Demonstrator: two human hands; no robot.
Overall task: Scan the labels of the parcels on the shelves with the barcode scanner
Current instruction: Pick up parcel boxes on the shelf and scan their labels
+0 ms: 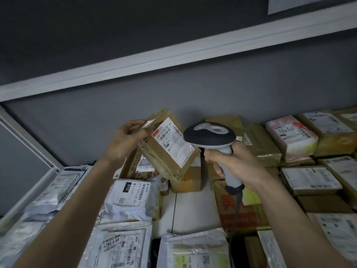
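My left hand (126, 141) grips the upper left corner of a small brown cardboard parcel (164, 161) and holds it tilted above the shelf. Its white shipping label (172, 141) with barcodes faces me. My right hand (229, 161) is wrapped around the grey handle of a barcode scanner (209, 135). The scanner's dark head sits just right of the label, almost touching the parcel's edge, and points toward it.
The shelf (190, 205) is packed with parcels: white poly bags (131, 198) at the left and front, brown cartons (258, 144) at the back, labelled boxes (309, 179) at the right, a red-printed carton (237, 211) under my right wrist. A grey wall and white shelf rail (173, 55) rise behind.
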